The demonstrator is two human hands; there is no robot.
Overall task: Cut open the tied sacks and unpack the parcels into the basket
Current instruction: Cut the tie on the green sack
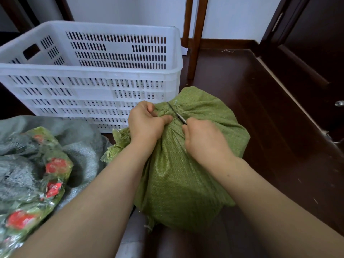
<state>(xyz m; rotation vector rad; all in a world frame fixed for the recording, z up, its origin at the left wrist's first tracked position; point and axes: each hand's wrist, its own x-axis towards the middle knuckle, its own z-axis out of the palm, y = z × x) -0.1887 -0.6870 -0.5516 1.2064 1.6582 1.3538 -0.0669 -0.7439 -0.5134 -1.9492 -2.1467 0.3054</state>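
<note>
Left hand point(147, 123) grips the bunched neck of the green sack point(182, 179), fingers curled round the gathered cloth and thumb pressed along its side. Right hand point(202, 138), just beside it, is curled round the handle of a thin metal blade point(177, 113); the handle is hidden in the fist, so I cannot tell whether it is a knife or scissors. The blade slants up and away from that hand and lies against the tied neck. The sack stands on the dark floor point(251, 108) between the forearms, full and still tied. The white slotted basket point(89, 71) stands behind it to the left, nearly touching. On the near left lies a grey sack point(80, 146), with clear-wrapped green and red parcels point(54, 168) resting on it. Two wooden legs point(195, 34) rise beyond the basket, and a dark door point(316, 43) stands at right.
</note>
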